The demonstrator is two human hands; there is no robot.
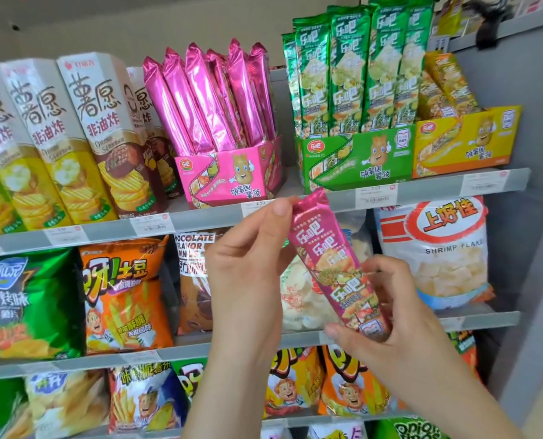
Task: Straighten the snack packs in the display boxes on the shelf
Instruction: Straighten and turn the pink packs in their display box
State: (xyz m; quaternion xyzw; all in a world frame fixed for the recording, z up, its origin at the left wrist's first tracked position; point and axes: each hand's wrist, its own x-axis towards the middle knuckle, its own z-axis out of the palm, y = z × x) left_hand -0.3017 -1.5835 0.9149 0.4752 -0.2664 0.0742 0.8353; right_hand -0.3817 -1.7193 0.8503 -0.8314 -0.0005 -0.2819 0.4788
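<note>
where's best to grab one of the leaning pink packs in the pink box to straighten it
Probably pinch its upper half, coming from the front and above. The pink packs lean left with their lower ends sunk in the pink display box, so only the tops stand free.

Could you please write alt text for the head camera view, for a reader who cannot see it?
Two hands hold a pink snack pack tilted in front of a shop shelf: the left hand pinches its top end, the right hand grips its bottom end. Above, on the shelf, stand a pink display box of matching packs, a green display box and a yellow display box.
</note>
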